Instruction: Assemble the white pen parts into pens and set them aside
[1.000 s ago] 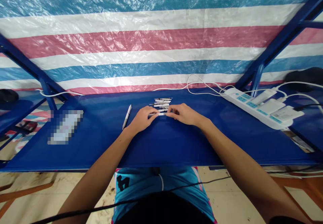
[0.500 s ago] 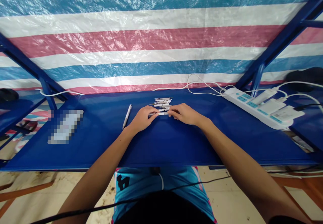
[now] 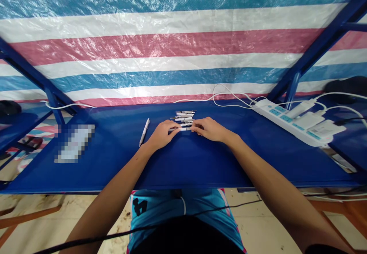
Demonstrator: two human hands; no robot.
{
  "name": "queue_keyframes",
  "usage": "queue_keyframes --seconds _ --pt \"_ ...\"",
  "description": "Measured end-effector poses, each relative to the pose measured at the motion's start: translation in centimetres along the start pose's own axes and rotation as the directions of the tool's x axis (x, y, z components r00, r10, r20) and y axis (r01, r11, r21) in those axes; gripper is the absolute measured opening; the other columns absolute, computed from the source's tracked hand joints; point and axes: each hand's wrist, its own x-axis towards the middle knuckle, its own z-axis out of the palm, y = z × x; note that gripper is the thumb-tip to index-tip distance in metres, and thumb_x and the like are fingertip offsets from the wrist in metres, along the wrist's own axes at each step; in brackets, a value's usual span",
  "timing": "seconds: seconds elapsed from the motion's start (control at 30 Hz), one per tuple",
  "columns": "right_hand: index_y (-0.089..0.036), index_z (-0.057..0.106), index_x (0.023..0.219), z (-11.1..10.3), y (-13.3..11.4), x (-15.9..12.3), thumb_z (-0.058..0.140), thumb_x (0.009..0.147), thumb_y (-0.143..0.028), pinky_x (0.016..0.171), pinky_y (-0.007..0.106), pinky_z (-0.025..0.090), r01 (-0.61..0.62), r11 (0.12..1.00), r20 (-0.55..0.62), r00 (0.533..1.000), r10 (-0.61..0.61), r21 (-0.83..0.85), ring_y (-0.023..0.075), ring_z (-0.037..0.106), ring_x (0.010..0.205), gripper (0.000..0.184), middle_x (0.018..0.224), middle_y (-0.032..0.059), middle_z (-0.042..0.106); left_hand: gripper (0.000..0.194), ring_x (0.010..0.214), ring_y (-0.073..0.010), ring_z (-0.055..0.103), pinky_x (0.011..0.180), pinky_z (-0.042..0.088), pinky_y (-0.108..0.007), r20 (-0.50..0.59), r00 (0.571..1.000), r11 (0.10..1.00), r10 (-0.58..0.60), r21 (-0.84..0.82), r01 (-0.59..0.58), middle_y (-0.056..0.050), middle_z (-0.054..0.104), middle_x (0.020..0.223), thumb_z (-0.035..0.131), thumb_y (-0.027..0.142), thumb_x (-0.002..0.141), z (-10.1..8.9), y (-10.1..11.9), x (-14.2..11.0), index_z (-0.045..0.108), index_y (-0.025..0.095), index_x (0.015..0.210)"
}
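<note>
Between my hands, low over the blue table, is a white and grey pen [image 3: 183, 129] lying crosswise. My left hand [image 3: 164, 135] pinches its left end between thumb and fingers. Closed on the right end is my right hand [image 3: 208, 128], whose fingertips partly hide it. Just beyond the held pen, several similar pens [image 3: 185, 115] lie in a loose pile, roughly side by side, with dark tips showing at both sides. A single white pen with a grey grip [image 3: 144, 132] lies apart, left of my left hand, slanting toward me.
A white power strip [image 3: 292, 122] with plugged-in chargers stands on the right of the blue table [image 3: 195, 166]. White cables [image 3: 229, 93] run along the back edge. A pixelated pale object [image 3: 76, 143] lies at the left. Behind hangs a striped plastic sheet [image 3: 172, 44] between blue metal posts.
</note>
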Motion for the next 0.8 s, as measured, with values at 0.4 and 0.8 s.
queue_keyframes --seconds 0.4,0.8 --pt "-0.021 0.065 0.094 0.04 0.12 -0.06 0.065 0.094 -0.029 0.064 0.026 0.034 0.022 1.0 -0.037 0.999 -0.023 -0.02 0.0166 0.06 0.065 0.008 0.072 0.0 0.068 0.025 0.098 -0.0262 0.072 0.095 0.057 -0.041 0.006 1.0 1.0 0.006 -0.003 -0.006 -0.009 0.08 0.102 0.056 0.034 0.1 -0.04 -0.02 0.01 0.077 0.02 0.102" --pt "-0.019 0.071 0.081 -0.07 -0.32 0.0 0.051 0.1 -0.031 0.065 0.027 0.039 -0.006 1.0 -0.002 1.0 0.006 0.019 0.0164 0.064 0.067 0.03 0.074 0.0037 0.073 0.026 0.096 -0.0252 0.072 0.093 0.058 -0.039 0.008 1.0 1.0 0.011 0.006 -0.011 -0.009 0.08 0.099 0.055 0.034 0.101 0.0 -0.19 0.11 0.077 0.02 0.101"
